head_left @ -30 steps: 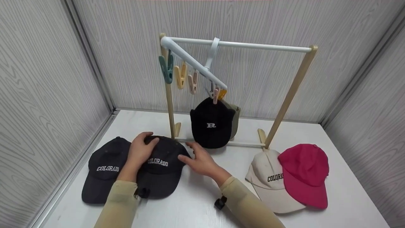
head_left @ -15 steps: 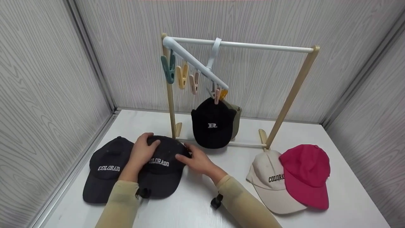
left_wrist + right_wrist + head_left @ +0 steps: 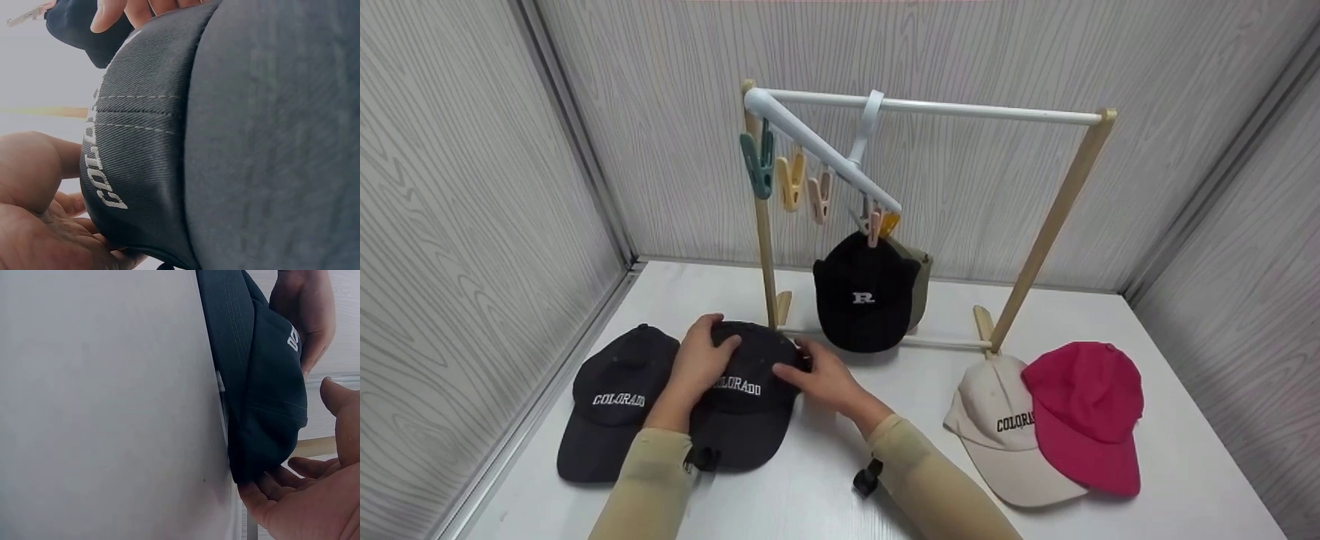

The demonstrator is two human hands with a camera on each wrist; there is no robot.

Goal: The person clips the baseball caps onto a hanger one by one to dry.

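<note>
A dark COLORADO baseball cap [image 3: 744, 435] lies on the table between both hands, its brim toward me. My left hand [image 3: 699, 364] holds the crown's left side, thumb on top; the left wrist view shows its fingers [image 3: 84, 228] curled at the cap's edge. At the crown's right edge is my right hand [image 3: 831, 381]. Its fingers [image 3: 270, 486] touch the cap's rim in the right wrist view, while its thumb [image 3: 333, 395] stands apart from the fabric. Another dark COLORADO cap [image 3: 611, 427] lies immediately left, partly behind my left hand and arm.
A wood-and-white rack [image 3: 1050, 225] stands behind. Its angled hanger [image 3: 825, 154] carries several clothespins [image 3: 791, 184]. Clipped at its near end hangs a black "R" cap [image 3: 864, 319], an olive cap [image 3: 921, 292] behind it. A cream cap [image 3: 1009, 465] and a crimson cap [image 3: 1087, 397] overlap at right.
My right hand has shifted slightly left along the dark cap's edge, its forearm moving left too. The left hand stays almost still, and the cap has hardly moved.
</note>
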